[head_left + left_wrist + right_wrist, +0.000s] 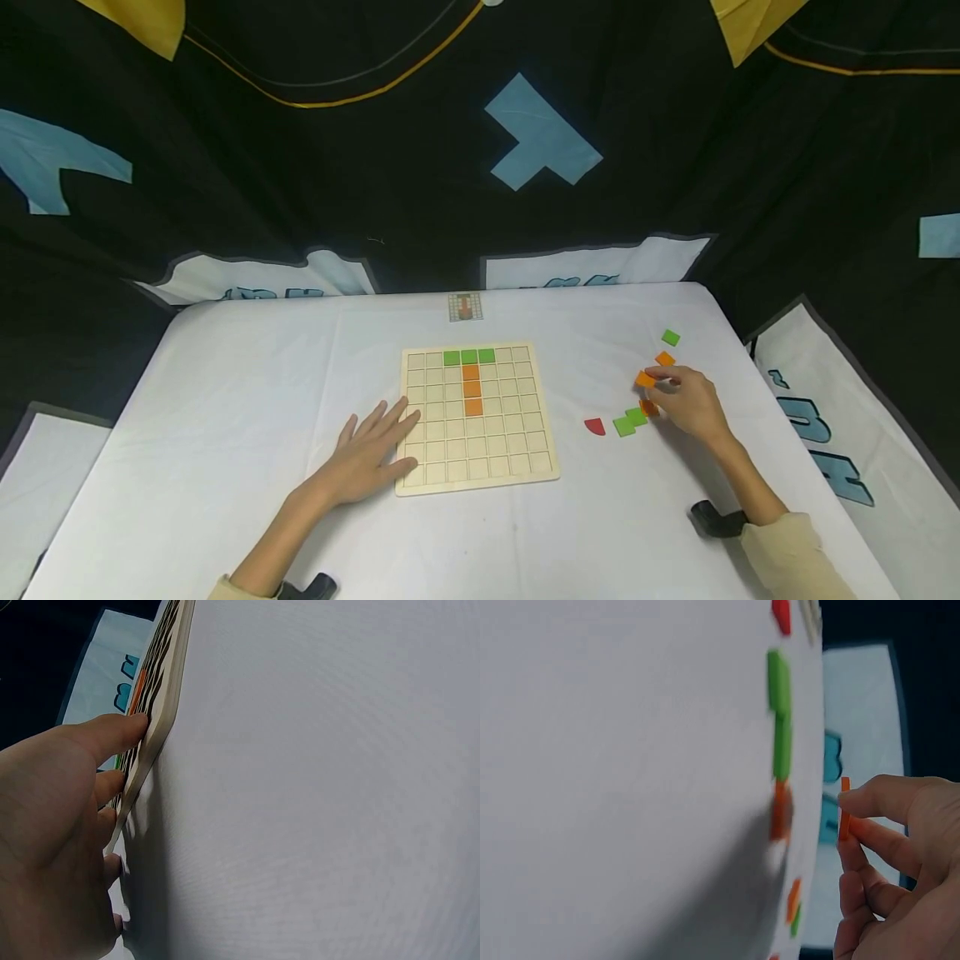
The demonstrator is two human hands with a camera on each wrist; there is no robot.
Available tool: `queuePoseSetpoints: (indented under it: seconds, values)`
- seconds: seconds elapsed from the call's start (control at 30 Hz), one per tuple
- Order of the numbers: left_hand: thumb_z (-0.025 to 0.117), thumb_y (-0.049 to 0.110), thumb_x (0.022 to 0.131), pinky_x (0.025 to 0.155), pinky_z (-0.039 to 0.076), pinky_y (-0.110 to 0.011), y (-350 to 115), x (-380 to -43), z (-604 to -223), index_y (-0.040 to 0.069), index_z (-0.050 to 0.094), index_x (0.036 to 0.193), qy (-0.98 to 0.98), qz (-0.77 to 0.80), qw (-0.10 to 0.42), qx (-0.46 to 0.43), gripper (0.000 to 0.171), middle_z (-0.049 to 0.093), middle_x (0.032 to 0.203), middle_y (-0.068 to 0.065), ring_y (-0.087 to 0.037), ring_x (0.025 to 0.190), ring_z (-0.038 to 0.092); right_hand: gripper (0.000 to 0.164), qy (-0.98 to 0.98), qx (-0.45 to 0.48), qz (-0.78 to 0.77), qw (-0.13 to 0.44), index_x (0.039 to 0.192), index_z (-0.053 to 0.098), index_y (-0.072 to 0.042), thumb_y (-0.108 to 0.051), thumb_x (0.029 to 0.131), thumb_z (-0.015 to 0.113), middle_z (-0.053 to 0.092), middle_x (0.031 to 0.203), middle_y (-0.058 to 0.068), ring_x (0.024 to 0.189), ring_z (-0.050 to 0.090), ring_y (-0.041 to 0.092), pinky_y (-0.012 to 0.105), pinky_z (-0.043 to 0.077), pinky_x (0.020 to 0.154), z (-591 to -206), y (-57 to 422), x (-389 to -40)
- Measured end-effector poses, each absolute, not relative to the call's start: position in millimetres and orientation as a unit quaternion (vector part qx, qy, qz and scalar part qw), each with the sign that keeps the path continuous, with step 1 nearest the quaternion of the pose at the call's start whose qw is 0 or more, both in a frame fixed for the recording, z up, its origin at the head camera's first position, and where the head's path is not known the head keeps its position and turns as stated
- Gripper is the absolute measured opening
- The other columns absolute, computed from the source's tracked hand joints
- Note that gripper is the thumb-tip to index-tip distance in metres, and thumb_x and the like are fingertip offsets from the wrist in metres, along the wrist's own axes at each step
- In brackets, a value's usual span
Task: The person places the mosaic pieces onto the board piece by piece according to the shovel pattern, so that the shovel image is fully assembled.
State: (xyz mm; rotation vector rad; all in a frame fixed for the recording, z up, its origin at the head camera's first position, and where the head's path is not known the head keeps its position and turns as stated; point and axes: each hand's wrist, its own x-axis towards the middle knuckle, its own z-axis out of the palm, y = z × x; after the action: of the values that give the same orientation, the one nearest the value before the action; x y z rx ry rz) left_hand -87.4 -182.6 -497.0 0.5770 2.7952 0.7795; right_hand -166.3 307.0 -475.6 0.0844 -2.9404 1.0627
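A wooden grid board (517, 462) lies on the white table, with three green square tiles (468, 357) along its top row and three orange square tiles (471, 389) in a column beneath the middle one. My left hand (360, 462) rests with spread fingers over the board's left edge; in the left wrist view its thumb (124, 735) touches the rim. Off to the right, my right hand (690, 404) pinches an orange square tile (845, 825) between thumb and fingers, raised off the table. Another orange tile (648, 408) lies partly hidden below that hand.
Two green tiles (630, 421) and a red quarter-round piece (595, 427) lie between board and right hand. Beyond the hand are an orange tile (665, 358) and a green tile (671, 337). A small card with a printed grid (466, 307) lies at the table's far edge.
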Motion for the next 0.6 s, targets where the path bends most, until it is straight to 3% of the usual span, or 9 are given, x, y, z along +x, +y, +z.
queuePoseSetpoints:
  seconds: [0.17,0.33,0.6]
  values:
    - [0.058,0.041,0.099,0.110,0.000,-0.071,-183,-87,-497,0.011,0.039,0.155,0.940,0.265,0.091,0.193,0.066,0.022,0.163,-0.012,-0.042,0.149,0.012,0.031,-0.933,0.061,0.355,0.005,0.121,0.070,0.002,-0.004,0.090,0.067,0.066,0.122,0.021,0.109,0.056,0.039,0.050,0.048,0.083,-468,285,-164]
    - [0.058,0.041,0.099,0.111,0.000,-0.071,-183,-87,-497,0.012,0.038,0.155,0.940,0.266,0.091,0.194,0.066,0.022,0.163,-0.012,-0.042,0.149,0.012,0.029,-0.925,0.093,0.368,0.013,0.118,0.072,-0.001,-0.005,0.089,0.070,0.067,0.120,0.017,0.111,0.057,0.036,0.054,0.048,0.091,-468,260,-162]
    - [0.058,0.040,0.099,0.111,0.000,-0.071,-183,-87,-496,0.011,0.039,0.154,0.941,0.264,0.092,0.193,0.066,0.023,0.163,-0.013,-0.043,0.148,0.013,0.029,-0.919,0.120,0.376,0.010,0.114,0.075,-0.005,-0.006,0.085,0.075,0.069,0.118,0.010,0.112,0.057,0.033,0.054,0.048,0.092,-465,218,-158]
